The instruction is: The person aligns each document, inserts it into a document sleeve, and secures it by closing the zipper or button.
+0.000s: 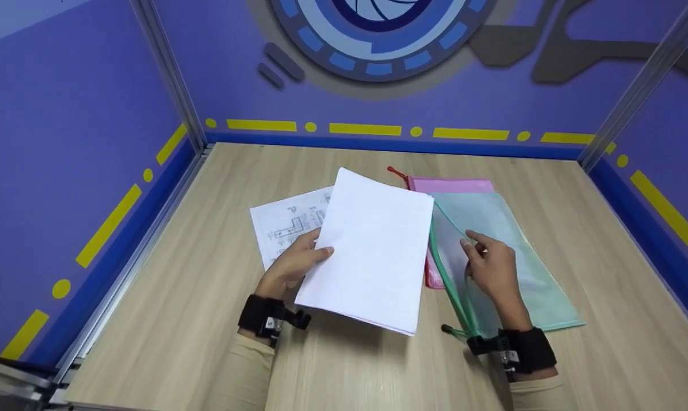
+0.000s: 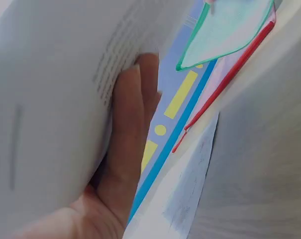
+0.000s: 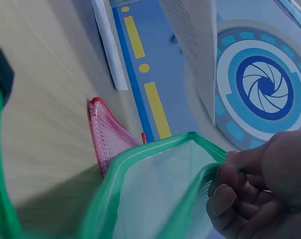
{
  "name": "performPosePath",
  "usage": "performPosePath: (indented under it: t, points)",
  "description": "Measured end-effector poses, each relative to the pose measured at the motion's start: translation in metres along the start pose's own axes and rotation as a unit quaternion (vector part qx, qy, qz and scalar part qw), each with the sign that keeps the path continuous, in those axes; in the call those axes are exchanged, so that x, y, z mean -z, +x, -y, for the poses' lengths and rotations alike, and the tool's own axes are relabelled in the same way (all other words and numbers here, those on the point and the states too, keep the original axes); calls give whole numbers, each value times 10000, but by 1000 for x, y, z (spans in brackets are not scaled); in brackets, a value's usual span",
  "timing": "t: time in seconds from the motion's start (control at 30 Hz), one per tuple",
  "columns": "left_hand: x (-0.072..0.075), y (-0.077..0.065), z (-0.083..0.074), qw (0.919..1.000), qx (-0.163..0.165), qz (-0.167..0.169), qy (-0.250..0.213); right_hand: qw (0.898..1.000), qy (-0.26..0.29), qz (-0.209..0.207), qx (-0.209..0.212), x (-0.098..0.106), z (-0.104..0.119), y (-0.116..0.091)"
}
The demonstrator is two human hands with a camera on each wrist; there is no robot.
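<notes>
My left hand (image 1: pixel 296 261) grips a stack of white paper sheets (image 1: pixel 372 251) by its left edge, thumb on top and fingers underneath. Printed text shows on the underside of the stack (image 2: pixel 55 109) in the left wrist view. With thumb and fingertips, my right hand (image 1: pixel 492 265) pinches the green zipper edge of a green mesh zipper pouch (image 1: pixel 521 274). The pouch mouth gapes in the right wrist view, its green rim (image 3: pixel 155 145) spread apart. The stack's right edge is beside the pouch's opening.
A pink mesh pouch (image 1: pixel 452 185) with a red zipper lies under the green one. Left of it, partly hidden by the stack, printed sheets with diagrams (image 1: pixel 290 225) lie on the wooden table (image 1: pixel 167 274). Blue-purple panels (image 1: pixel 93 142) enclose the table's sides and back.
</notes>
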State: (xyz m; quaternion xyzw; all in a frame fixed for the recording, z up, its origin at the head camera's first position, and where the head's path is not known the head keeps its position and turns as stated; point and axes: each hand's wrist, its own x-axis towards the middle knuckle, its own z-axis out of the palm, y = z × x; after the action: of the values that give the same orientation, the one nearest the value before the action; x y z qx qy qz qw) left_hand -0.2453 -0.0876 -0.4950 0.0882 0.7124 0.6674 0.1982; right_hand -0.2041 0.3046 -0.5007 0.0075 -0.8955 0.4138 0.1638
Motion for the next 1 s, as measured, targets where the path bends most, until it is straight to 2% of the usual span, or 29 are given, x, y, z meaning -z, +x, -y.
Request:
performPosePath:
  t: [0.27, 0.53, 0.77, 1.0]
  points:
    - [2, -1, 0, 9988, 139, 427, 179, 9990, 215, -383, -111, -2, -3, 1]
    - [-6, 1, 3, 9965, -8, 789, 263, 9987, 330, -365, -94, -4, -5, 0]
    - [-15, 5, 6, 9988, -25, 471, 148, 9991, 408, -142, -7, -5, -3, -2]
    - [-21, 6, 8, 9991, 142, 236, -318, 9990, 433, 77, 31, -6, 1, -1]
